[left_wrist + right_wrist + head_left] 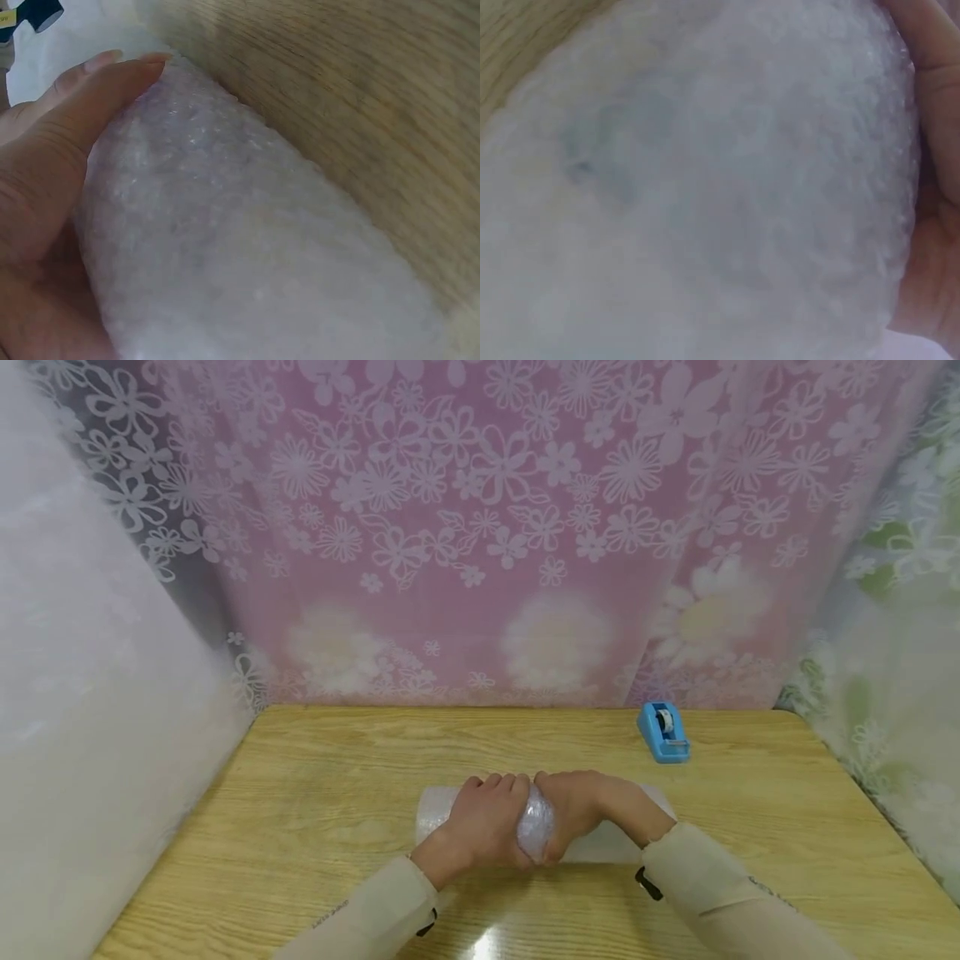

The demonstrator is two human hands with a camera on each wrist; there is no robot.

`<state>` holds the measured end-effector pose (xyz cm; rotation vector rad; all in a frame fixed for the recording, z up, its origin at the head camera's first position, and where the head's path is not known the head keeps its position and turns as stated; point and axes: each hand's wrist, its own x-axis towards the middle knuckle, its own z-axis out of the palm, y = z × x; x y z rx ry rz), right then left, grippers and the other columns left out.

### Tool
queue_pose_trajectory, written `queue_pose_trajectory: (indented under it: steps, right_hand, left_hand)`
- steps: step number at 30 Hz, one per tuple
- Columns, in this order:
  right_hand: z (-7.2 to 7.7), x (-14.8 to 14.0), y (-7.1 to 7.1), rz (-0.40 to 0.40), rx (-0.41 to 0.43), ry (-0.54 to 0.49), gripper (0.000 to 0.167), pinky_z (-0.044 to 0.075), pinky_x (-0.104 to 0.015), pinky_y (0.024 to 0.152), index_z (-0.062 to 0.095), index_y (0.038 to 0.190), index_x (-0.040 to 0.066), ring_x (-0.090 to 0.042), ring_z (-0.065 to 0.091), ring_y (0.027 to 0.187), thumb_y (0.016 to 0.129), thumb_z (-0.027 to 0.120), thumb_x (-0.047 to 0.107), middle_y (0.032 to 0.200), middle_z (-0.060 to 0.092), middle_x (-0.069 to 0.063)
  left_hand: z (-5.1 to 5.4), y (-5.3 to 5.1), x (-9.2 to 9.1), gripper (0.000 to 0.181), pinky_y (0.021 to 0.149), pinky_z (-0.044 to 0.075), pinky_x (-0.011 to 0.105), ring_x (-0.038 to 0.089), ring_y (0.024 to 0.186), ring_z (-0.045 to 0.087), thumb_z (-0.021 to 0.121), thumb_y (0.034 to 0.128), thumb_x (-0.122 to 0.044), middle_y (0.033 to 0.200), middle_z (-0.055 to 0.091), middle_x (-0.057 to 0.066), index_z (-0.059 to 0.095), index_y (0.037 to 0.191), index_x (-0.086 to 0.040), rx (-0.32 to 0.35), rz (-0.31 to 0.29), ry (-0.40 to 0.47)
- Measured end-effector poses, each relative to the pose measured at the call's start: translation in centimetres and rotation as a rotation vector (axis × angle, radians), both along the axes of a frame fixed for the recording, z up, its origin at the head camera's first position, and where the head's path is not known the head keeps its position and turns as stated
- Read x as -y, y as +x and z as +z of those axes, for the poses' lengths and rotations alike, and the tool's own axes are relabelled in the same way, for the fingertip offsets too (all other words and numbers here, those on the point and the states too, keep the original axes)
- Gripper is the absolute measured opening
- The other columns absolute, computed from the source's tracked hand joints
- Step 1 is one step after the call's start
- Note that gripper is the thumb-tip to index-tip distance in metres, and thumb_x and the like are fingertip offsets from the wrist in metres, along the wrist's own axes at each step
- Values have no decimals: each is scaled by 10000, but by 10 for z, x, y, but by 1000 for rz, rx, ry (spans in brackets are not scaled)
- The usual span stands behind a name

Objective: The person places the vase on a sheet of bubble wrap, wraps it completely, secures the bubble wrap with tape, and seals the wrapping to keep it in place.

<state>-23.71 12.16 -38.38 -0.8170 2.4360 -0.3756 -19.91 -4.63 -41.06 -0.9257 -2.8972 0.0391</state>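
A roll of bubble wrap (pixel 536 822) lies crosswise on the wooden table in the head view. Whatever may be inside it cannot be made out. My left hand (pixel 486 820) grips it just left of the middle, and my right hand (pixel 577 810) grips it just right of the middle, a narrow strip of wrap showing between them. In the left wrist view, thumb and fingers curve along the edge of the bubbly plastic (pixel 217 180). The right wrist view is mostly filled by the same wrap (pixel 750 195), with part of my right hand (pixel 937 150) against its side.
Toward the back right of the table (pixel 337 752) stands a blue tape dispenser (pixel 663 732) with a roll of tape in it. A pink flowered curtain (pixel 465 527) hangs behind the table, and pale sheets (pixel 112 652) flank both sides.
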Motion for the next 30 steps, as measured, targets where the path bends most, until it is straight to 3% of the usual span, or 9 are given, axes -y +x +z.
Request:
queue_pose_trajectory:
  steps: [7,11,15,20,25,30]
  right_hand:
    - [1,-8,-10,13,138,-79,629,471,-314,734,513,1070,135,-130,525,821,590,890,288,939,526,42]
    - [-1,-12,-15,47,209,-147,553,480,-291,720,549,1051,157,-124,544,819,621,883,250,938,567,50]
    - [-2,-14,-15,36,229,-190,593,471,-300,761,518,1096,137,-138,527,875,637,880,239,994,543,28]
    - [-1,-14,-9,-26,149,-176,782,449,-366,838,466,1234,79,-169,503,962,616,900,282,1082,511,6]
    - [-2,-13,0,-91,-35,-87,1037,429,-437,892,401,1386,33,-233,504,1067,562,915,395,1209,527,-52]
    - [-8,-13,9,-97,-182,-23,1077,421,-448,911,391,1387,3,-270,510,1079,550,909,439,1207,540,-93]
  left_hand:
    - [1,-7,-7,883,727,456,366,171,877,566,784,527,-666,941,578,-8,493,1134,-95,25,18,-22]
    - [4,-11,-10,843,689,453,355,163,815,557,808,509,-642,886,559,-13,498,1076,-100,76,12,-34]
    - [7,-14,-10,815,701,451,356,158,797,548,817,522,-618,883,550,-19,495,1067,-104,134,13,-42]
    - [8,-15,-10,836,733,454,364,165,833,562,828,519,-605,917,562,-14,496,1095,-98,156,17,-53]
    - [7,-16,-12,867,758,463,382,181,883,581,825,516,-626,964,583,0,503,1115,-89,145,16,-63]
    - [5,-17,-12,841,752,467,379,170,864,582,824,528,-619,951,580,-11,504,1104,-96,150,27,-64]
